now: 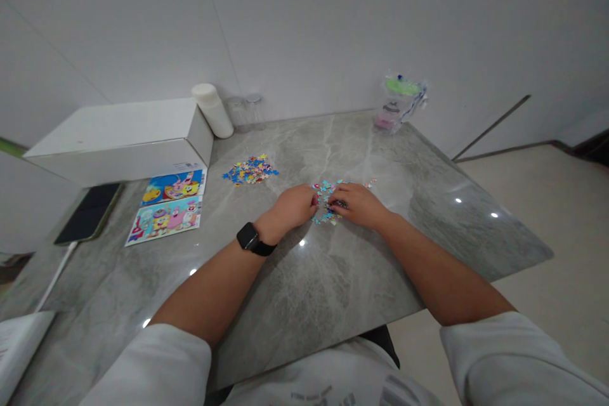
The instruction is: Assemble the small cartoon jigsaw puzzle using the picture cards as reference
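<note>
Small light-blue and multicoloured puzzle pieces [326, 216] lie scattered on the grey marbled table [328, 279]. At their left edge is my left hand [295, 206], fingers curled in; whatever it may hold is too small to tell. A black watch is on that wrist. My right hand [356, 204] rests over the right side of the same pieces, with bent fingertips closed down on them, and hides some of them. Farther left and back sits a second pile of puzzle pieces [250, 170], mostly blue and yellow, touched by neither hand.
Two cartoon picture cards [166, 219] lie left, by a white box [124, 139]. Near them are a phone [89, 212] with a cable, a white bottle [213, 111] and two clear glasses [246, 113]. A plastic bag [398, 103] stands at the back right.
</note>
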A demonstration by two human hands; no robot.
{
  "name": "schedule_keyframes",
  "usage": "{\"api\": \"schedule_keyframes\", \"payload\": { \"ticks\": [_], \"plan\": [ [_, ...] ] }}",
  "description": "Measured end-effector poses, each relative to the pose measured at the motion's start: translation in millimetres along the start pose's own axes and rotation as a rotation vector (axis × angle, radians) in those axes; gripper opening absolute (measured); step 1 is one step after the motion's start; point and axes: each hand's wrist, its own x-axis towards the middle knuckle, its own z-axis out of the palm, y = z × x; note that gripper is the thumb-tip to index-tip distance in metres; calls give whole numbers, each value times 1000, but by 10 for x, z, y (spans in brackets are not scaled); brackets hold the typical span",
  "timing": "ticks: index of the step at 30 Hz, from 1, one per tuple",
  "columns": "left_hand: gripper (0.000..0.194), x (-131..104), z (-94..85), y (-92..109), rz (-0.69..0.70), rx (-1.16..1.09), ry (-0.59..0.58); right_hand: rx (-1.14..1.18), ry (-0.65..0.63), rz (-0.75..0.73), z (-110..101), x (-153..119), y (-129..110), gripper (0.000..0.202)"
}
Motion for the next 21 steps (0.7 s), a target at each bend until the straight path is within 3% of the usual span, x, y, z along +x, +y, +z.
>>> {"api": "schedule_keyframes", "payload": {
  "ticks": [3, 8, 12, 16, 21],
  "plan": [
    [22, -15, 12, 26, 57, 26, 9, -5, -14, 24, 7, 2, 14, 15],
    [22, -63, -47, 40, 107, 56, -76, -39, -22, 93, 1, 20, 17, 16],
    [21, -74, -81, 71, 118, 53, -33, -57, 56, 208, -80, -14, 126, 16],
    [19, -56, 14, 123, 212, 30, -16, -62, 113, 320, -207, -101, 302, 17],
    [18, -36, 200, 191, 332, 38, -39, -52, 65, 358, -311, -179, 421, 14]
  ]
}}
